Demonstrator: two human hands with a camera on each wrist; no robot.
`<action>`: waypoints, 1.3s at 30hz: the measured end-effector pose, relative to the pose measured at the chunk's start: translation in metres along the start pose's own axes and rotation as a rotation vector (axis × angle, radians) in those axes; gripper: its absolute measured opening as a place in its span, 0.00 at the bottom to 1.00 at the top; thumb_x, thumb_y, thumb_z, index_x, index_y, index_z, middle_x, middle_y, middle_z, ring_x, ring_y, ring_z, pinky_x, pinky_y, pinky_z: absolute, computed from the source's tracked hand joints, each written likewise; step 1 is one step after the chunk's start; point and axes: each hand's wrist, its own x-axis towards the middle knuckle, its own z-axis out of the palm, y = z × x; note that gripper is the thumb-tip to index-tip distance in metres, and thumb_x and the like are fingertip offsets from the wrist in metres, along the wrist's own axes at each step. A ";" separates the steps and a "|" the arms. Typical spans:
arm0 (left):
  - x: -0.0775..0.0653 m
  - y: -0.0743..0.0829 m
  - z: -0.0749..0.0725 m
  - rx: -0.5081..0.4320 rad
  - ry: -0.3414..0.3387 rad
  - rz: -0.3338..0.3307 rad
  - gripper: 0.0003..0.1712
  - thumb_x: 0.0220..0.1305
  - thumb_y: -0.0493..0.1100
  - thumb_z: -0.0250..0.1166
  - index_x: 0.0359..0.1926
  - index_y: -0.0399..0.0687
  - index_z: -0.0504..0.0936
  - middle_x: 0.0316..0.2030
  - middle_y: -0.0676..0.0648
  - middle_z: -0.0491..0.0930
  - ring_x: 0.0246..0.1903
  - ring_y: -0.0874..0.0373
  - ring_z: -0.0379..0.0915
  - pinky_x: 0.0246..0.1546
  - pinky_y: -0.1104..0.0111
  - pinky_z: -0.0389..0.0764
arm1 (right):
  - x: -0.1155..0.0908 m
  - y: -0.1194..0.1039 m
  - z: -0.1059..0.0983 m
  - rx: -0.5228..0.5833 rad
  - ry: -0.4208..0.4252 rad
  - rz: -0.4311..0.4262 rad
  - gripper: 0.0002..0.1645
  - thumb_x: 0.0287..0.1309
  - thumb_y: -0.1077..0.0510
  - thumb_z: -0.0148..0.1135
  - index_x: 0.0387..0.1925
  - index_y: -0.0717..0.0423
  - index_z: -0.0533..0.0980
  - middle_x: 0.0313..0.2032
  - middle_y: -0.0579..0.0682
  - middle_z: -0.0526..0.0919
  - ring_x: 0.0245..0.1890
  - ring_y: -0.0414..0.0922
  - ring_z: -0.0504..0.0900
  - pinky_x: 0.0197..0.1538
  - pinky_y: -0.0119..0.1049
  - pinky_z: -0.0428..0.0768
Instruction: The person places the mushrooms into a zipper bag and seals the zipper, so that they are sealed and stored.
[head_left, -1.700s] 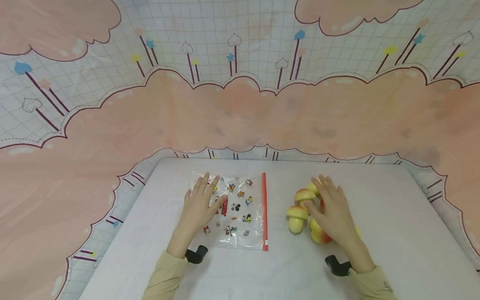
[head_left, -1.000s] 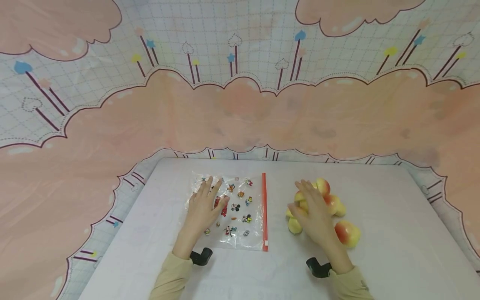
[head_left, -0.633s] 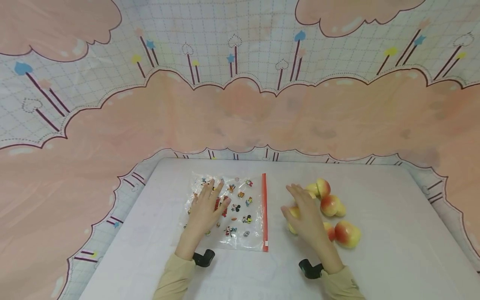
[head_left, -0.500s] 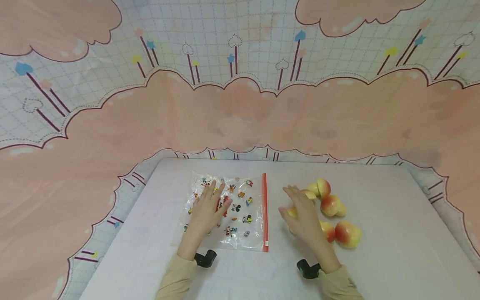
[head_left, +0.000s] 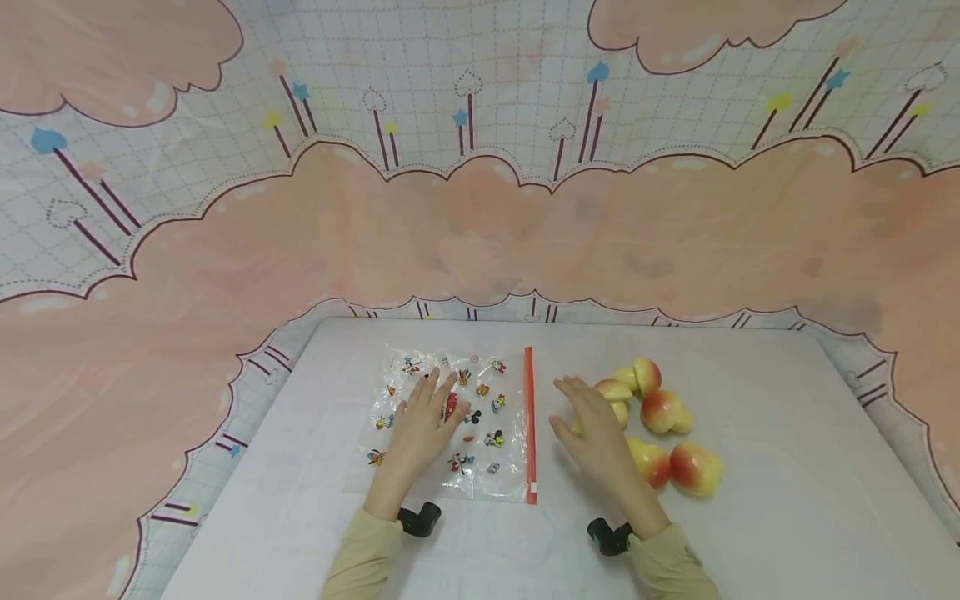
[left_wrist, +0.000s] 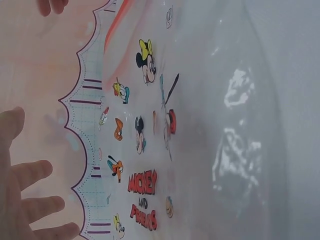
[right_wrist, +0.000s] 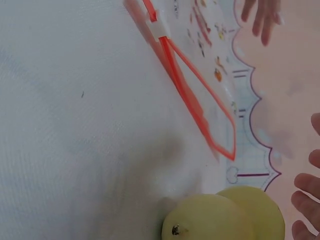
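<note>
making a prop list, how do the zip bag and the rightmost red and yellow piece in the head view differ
The zip bag is clear with cartoon prints and a red edge; the rightmost piece is opaque yellow with a red patch.
The zip bag lies spread out and thin, while the rightmost piece is rounded and bulky.
The zip bag covers far more table than the rightmost piece.
Both lie on the white table.
</note>
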 end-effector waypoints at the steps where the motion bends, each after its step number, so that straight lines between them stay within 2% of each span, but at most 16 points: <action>1: 0.000 0.001 0.001 -0.004 -0.003 0.001 0.36 0.69 0.63 0.48 0.73 0.55 0.59 0.74 0.40 0.52 0.73 0.37 0.47 0.64 0.34 0.54 | 0.001 0.000 0.001 -0.002 -0.007 0.004 0.34 0.63 0.47 0.57 0.69 0.43 0.63 0.71 0.51 0.62 0.73 0.53 0.56 0.69 0.60 0.60; 9: 0.005 0.008 0.008 -0.045 -0.047 -0.004 0.36 0.69 0.64 0.47 0.73 0.57 0.58 0.74 0.41 0.53 0.73 0.37 0.46 0.65 0.34 0.51 | 0.008 0.001 0.004 -0.036 -0.045 -0.020 0.32 0.62 0.49 0.59 0.67 0.46 0.65 0.70 0.51 0.65 0.72 0.53 0.58 0.70 0.59 0.59; 15: 0.008 0.014 0.011 -0.058 -0.062 0.003 0.36 0.69 0.63 0.47 0.73 0.54 0.60 0.73 0.40 0.55 0.73 0.37 0.47 0.65 0.33 0.51 | 0.014 0.002 0.008 -0.071 -0.060 -0.037 0.32 0.61 0.50 0.60 0.66 0.48 0.67 0.68 0.52 0.69 0.71 0.55 0.61 0.70 0.58 0.60; 23: 0.010 0.021 0.016 -0.047 -0.078 0.007 0.35 0.69 0.62 0.49 0.71 0.54 0.62 0.72 0.40 0.58 0.72 0.38 0.51 0.66 0.35 0.51 | 0.019 0.002 0.011 -0.133 -0.088 -0.032 0.32 0.60 0.50 0.60 0.65 0.50 0.68 0.67 0.54 0.69 0.70 0.55 0.63 0.70 0.56 0.60; 32: 0.010 0.026 0.023 -0.024 -0.065 0.061 0.30 0.68 0.57 0.54 0.67 0.51 0.69 0.69 0.37 0.63 0.68 0.37 0.57 0.63 0.37 0.58 | 0.026 0.002 0.014 -0.199 -0.107 -0.097 0.28 0.59 0.52 0.62 0.60 0.55 0.73 0.63 0.57 0.74 0.66 0.56 0.68 0.70 0.54 0.62; 39: 0.010 0.029 0.028 -0.021 -0.118 0.051 0.33 0.68 0.58 0.54 0.69 0.51 0.66 0.71 0.39 0.60 0.70 0.36 0.53 0.65 0.35 0.53 | 0.028 0.000 0.019 -0.262 -0.116 -0.130 0.25 0.58 0.55 0.62 0.57 0.57 0.75 0.58 0.57 0.78 0.62 0.55 0.73 0.66 0.52 0.67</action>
